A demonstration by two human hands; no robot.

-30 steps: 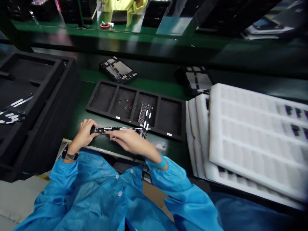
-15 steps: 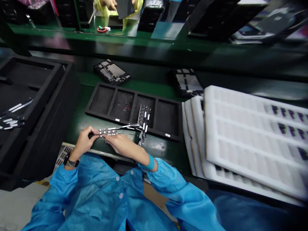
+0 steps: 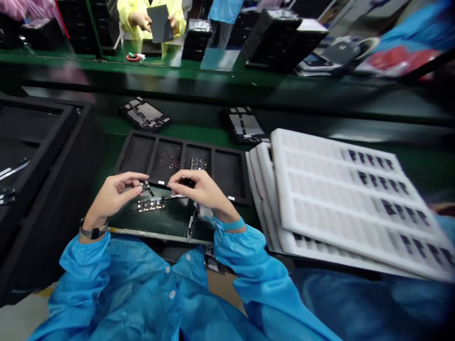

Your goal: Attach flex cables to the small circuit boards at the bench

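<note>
The green counter [image 3: 213, 135] carries a fanned stack of white foam trays [image 3: 320, 199] on the right. In the top one, dark parts sit only in the right-hand slots, so by the look of it that tray is partly loaded. A stack of black trays [image 3: 42, 142] stands at the left. Between them lies a four-compartment black tray [image 3: 185, 141], with small parts in its two middle compartments. Beyond it lie two dark housings [image 3: 144, 115] [image 3: 245, 125].

Near the counter's front edge, the left hand [image 3: 113, 194] and right hand [image 3: 202, 189] are raised. Each has its fingers pinched narrow on one end of a thin strip [image 3: 167, 196]; blur hides whether it is one piece or two. Just below it, a small board [image 3: 151, 205] lies on the counter, touched by neither hand.
</note>
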